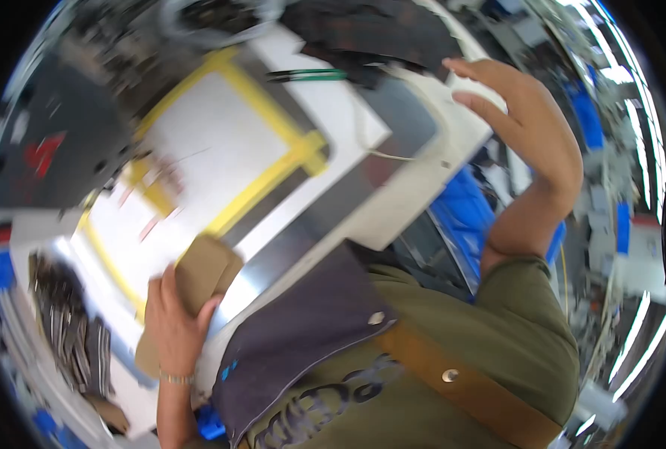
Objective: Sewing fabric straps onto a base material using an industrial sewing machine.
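Observation:
My left hand is closed round a flat tan-brown piece, which looks like stiff leather or card; thumb and fingers lie on opposite sides of it. It is over the near edge of a white work surface framed with yellow tape. At the far right, my right hand is raised with thumb and fingers apart and nothing between them. Close to its fingertips lies a heap of dark, thin sheet material. A green-handled slim tool rests near that heap. The picture is blurred by motion.
A dark machine head stands over the left of the work surface, with a yellow part beneath it. Striped dark cloth lies at the lower left. A blue plastic-lined bin sits below the table's right edge. A thin cord trails there.

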Action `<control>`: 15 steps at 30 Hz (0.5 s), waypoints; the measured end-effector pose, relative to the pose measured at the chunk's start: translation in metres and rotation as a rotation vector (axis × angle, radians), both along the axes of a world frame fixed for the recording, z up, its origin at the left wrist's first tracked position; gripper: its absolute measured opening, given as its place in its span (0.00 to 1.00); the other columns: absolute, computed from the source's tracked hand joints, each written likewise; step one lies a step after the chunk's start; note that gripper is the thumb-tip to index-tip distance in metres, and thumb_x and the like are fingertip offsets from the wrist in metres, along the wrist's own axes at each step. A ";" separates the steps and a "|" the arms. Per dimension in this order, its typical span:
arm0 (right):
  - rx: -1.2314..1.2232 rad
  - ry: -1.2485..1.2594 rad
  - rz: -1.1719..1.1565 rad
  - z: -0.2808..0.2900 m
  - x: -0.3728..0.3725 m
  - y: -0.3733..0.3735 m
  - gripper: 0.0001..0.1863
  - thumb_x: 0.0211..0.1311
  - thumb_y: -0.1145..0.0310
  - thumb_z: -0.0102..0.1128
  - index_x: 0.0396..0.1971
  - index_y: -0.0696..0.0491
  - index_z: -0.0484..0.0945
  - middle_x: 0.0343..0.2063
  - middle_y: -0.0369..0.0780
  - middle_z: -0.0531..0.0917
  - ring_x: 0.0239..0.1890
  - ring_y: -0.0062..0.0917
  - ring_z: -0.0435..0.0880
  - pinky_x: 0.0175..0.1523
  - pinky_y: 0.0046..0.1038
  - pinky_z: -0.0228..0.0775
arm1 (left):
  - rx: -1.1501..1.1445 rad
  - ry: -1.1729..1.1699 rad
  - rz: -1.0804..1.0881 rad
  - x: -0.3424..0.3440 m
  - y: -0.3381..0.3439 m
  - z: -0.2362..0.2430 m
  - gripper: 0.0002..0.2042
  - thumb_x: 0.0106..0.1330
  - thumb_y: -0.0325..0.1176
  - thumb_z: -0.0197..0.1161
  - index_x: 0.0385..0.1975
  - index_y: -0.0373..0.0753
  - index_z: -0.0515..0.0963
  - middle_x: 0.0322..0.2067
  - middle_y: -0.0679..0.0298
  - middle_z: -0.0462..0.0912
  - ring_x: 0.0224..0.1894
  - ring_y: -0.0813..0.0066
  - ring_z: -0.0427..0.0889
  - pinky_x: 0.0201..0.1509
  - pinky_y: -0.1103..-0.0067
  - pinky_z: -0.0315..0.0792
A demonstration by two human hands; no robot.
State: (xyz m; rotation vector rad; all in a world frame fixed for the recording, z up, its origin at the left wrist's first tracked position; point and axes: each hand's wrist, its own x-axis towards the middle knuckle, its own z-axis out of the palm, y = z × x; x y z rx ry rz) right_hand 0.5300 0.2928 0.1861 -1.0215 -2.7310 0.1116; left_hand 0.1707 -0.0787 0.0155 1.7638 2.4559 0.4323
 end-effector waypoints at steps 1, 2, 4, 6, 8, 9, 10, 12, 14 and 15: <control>0.041 -0.050 0.133 -0.012 -0.011 -0.002 0.25 0.76 0.50 0.66 0.61 0.54 0.87 0.54 0.50 0.90 0.55 0.49 0.88 0.61 0.42 0.77 | 0.014 -0.010 -0.027 -0.007 0.013 -0.004 0.47 0.58 0.57 0.81 0.71 0.31 0.72 0.51 0.49 0.78 0.51 0.44 0.80 0.55 0.58 0.77; 0.085 -0.089 0.280 -0.024 -0.026 -0.003 0.24 0.76 0.51 0.66 0.61 0.53 0.87 0.53 0.49 0.90 0.56 0.48 0.87 0.61 0.44 0.78 | 0.025 -0.014 -0.039 -0.014 0.022 -0.001 0.47 0.58 0.57 0.81 0.70 0.31 0.72 0.51 0.49 0.78 0.50 0.45 0.80 0.55 0.58 0.77; -0.076 -0.091 0.482 -0.054 -0.078 -0.008 0.23 0.75 0.54 0.66 0.58 0.55 0.86 0.51 0.45 0.89 0.53 0.45 0.87 0.57 0.44 0.79 | -0.031 -0.003 -0.122 -0.023 0.024 0.009 0.44 0.59 0.57 0.80 0.68 0.31 0.75 0.49 0.51 0.79 0.48 0.49 0.80 0.53 0.60 0.76; -0.264 -0.090 0.600 -0.074 -0.117 -0.024 0.21 0.74 0.56 0.67 0.57 0.54 0.86 0.47 0.44 0.89 0.50 0.44 0.87 0.57 0.42 0.79 | 0.016 0.034 -0.115 -0.027 0.018 0.012 0.42 0.59 0.57 0.80 0.66 0.32 0.76 0.48 0.52 0.79 0.47 0.52 0.79 0.52 0.61 0.75; -0.305 -0.018 0.765 -0.107 -0.156 -0.040 0.20 0.72 0.57 0.68 0.56 0.54 0.87 0.46 0.44 0.88 0.50 0.42 0.87 0.56 0.41 0.79 | 0.077 0.055 -0.132 -0.027 0.018 0.014 0.41 0.60 0.57 0.79 0.65 0.32 0.77 0.47 0.53 0.79 0.46 0.54 0.78 0.51 0.63 0.75; -0.359 0.035 0.803 -0.117 -0.172 -0.049 0.21 0.72 0.59 0.69 0.57 0.55 0.86 0.47 0.45 0.88 0.51 0.42 0.86 0.56 0.41 0.79 | 0.108 0.072 -0.102 -0.026 0.019 0.017 0.39 0.60 0.55 0.80 0.65 0.33 0.78 0.47 0.53 0.79 0.46 0.53 0.77 0.52 0.62 0.75; -0.414 0.087 0.836 -0.127 -0.187 -0.058 0.21 0.72 0.61 0.70 0.58 0.57 0.86 0.49 0.46 0.87 0.53 0.43 0.86 0.56 0.41 0.79 | 0.139 0.088 -0.075 -0.026 0.023 0.018 0.37 0.61 0.52 0.80 0.64 0.34 0.78 0.48 0.53 0.79 0.46 0.52 0.77 0.53 0.60 0.74; -0.440 0.152 0.855 -0.145 -0.216 -0.077 0.20 0.71 0.61 0.71 0.57 0.56 0.86 0.48 0.45 0.87 0.52 0.43 0.85 0.55 0.41 0.79 | 0.144 0.037 -0.067 -0.027 0.032 0.016 0.35 0.61 0.50 0.81 0.63 0.34 0.79 0.47 0.53 0.79 0.47 0.53 0.77 0.53 0.61 0.74; -0.467 0.226 0.882 -0.160 -0.236 -0.091 0.20 0.69 0.62 0.72 0.55 0.56 0.86 0.48 0.44 0.86 0.52 0.42 0.85 0.55 0.41 0.79 | 0.147 -0.005 -0.052 -0.028 0.039 0.013 0.33 0.61 0.47 0.81 0.62 0.34 0.80 0.47 0.53 0.79 0.47 0.53 0.77 0.54 0.61 0.74; -0.498 0.230 0.923 -0.166 -0.244 -0.097 0.19 0.69 0.61 0.73 0.54 0.55 0.87 0.47 0.44 0.85 0.51 0.42 0.85 0.55 0.41 0.79 | 0.182 -0.035 -0.080 -0.028 0.042 0.008 0.30 0.61 0.46 0.81 0.58 0.35 0.81 0.46 0.56 0.79 0.46 0.55 0.77 0.51 0.62 0.74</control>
